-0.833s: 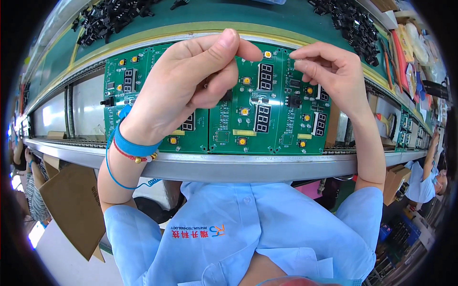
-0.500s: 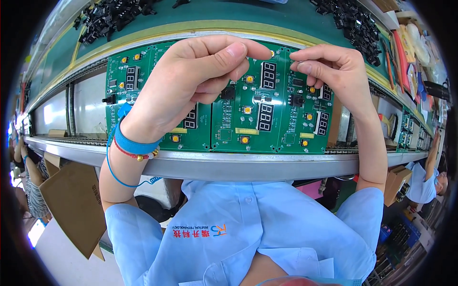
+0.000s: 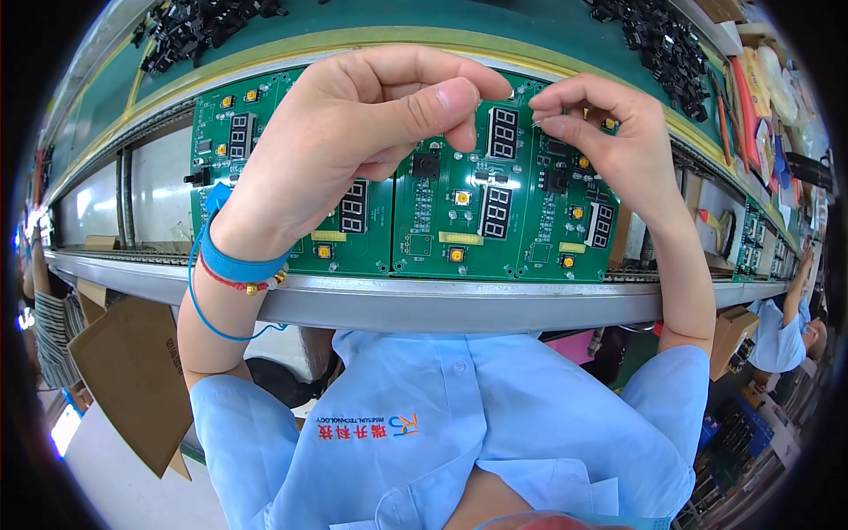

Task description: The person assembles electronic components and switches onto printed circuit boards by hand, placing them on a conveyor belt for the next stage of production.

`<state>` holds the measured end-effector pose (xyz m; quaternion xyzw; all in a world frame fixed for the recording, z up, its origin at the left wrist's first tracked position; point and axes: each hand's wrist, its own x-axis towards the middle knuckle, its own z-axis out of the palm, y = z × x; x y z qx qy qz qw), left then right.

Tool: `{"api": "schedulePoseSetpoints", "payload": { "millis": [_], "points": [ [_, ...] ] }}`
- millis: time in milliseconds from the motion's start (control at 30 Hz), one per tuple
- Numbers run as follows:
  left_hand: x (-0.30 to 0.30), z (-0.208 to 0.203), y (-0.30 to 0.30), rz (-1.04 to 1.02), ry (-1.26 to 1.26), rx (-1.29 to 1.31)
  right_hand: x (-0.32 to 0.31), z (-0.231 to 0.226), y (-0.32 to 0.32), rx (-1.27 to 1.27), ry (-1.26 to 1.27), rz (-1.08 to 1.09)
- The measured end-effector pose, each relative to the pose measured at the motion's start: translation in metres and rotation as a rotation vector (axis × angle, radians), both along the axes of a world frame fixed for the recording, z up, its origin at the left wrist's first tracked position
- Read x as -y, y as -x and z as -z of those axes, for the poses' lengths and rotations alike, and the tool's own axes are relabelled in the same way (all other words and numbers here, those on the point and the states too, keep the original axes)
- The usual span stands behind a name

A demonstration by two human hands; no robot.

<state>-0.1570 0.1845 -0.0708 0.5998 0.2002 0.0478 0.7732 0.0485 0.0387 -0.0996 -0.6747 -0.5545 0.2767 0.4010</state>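
Observation:
A row of green circuit boards lies in front of me, fitted with digit displays, yellow push buttons and black parts. Above the left and middle boards hovers my left hand, its thumb pressed toward curled fingers. Whatever those fingers hold is hidden. My right hand is over the right-hand board, thumb and forefinger pinched together at the far side. A tiny pale speck shows at those fingertips, too small to name. A blue wrist strap with a coiled cord circles my left wrist.
The boards sit between metal rails, with a silver front rail nearest me. Beyond lies a green surface with piles of black parts at left and right. A cardboard box stands lower left; another person is far right.
My left hand has moved slightly up and left. The right hand has shifted a little left, its fingers still pinched. The boards have barely shifted.

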Motion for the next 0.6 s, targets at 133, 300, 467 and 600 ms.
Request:
{"api": "schedulePoseSetpoints", "payload": {
  "millis": [133,300,467,600],
  "points": [
    [0.0007,-0.0027,0.0002,-0.007,-0.058,-0.038,-0.0035,0.0058,0.0066,0.191,-0.051,0.029],
    [0.0013,-0.0033,0.0,-0.016,-0.061,-0.039,-0.004,0.0088,0.0077,0.24,-0.077,0.02],
    [0.0018,-0.0034,0.0003,-0.027,-0.073,-0.046,-0.0035,0.0079,0.0099,0.251,-0.065,0.014],
    [0.001,-0.0028,-0.0001,-0.028,-0.065,-0.046,-0.0029,0.0081,0.0119,0.37,-0.13,-0.003]
  ]
}}
